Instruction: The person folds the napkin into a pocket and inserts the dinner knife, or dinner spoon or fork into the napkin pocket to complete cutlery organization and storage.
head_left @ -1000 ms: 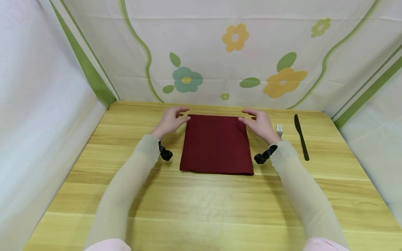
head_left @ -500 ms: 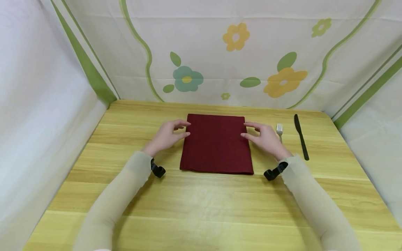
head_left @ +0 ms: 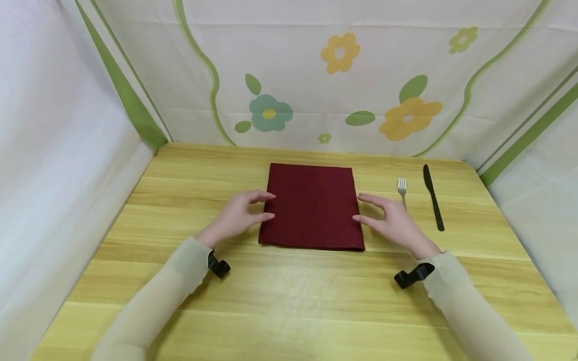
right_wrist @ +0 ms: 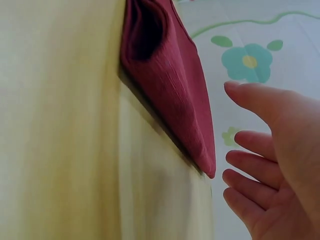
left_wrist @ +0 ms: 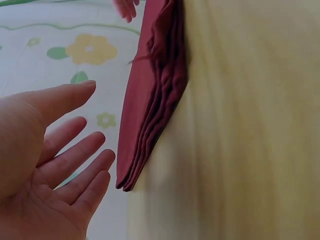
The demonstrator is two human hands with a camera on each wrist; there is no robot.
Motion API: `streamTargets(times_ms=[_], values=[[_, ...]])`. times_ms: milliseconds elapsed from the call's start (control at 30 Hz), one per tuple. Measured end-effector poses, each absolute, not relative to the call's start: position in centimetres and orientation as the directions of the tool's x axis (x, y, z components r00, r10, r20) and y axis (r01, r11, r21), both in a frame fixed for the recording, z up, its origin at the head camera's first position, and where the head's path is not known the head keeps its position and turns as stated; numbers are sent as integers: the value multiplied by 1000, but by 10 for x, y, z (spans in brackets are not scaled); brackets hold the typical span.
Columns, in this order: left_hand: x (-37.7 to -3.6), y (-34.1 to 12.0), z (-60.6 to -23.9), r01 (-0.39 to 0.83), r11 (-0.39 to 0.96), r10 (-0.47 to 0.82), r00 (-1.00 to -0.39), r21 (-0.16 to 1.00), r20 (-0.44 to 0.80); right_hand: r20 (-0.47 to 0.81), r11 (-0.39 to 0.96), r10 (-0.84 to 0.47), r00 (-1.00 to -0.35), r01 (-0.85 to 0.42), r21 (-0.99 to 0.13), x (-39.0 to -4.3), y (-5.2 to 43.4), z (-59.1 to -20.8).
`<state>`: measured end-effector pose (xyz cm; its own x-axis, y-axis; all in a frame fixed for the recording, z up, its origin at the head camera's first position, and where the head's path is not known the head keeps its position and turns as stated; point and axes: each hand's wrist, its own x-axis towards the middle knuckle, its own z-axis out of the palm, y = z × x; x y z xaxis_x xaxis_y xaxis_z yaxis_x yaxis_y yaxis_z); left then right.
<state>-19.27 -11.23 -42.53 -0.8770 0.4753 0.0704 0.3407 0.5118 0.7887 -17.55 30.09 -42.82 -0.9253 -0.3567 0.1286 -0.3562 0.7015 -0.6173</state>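
Between the two hands lies the folded napkin (head_left: 311, 206), flat on the worktop (head_left: 289, 296). Left hand (head_left: 237, 215) and right hand (head_left: 390, 220) flank its side edges, equally near, fingers relaxed, gripping nothing.

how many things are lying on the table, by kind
folded dark red napkin: 1
silver fork: 1
black knife: 1
total: 3
The left hand and the right hand are open, one at each side edge of the napkin, gripping nothing.
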Motion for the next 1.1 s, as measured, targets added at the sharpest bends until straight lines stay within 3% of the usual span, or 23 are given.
streamTargets(times_ms=[500, 1100], values=[[-161, -113, -426, 396, 550, 571, -821, 735, 15, 126, 692, -461, -879, -444, -569, -131, 292, -426], [-161, -112, -429, 513, 584, 653, -757, 629, 10, 141, 704, -467, -873, -463, -539, -129, 287, -432]])
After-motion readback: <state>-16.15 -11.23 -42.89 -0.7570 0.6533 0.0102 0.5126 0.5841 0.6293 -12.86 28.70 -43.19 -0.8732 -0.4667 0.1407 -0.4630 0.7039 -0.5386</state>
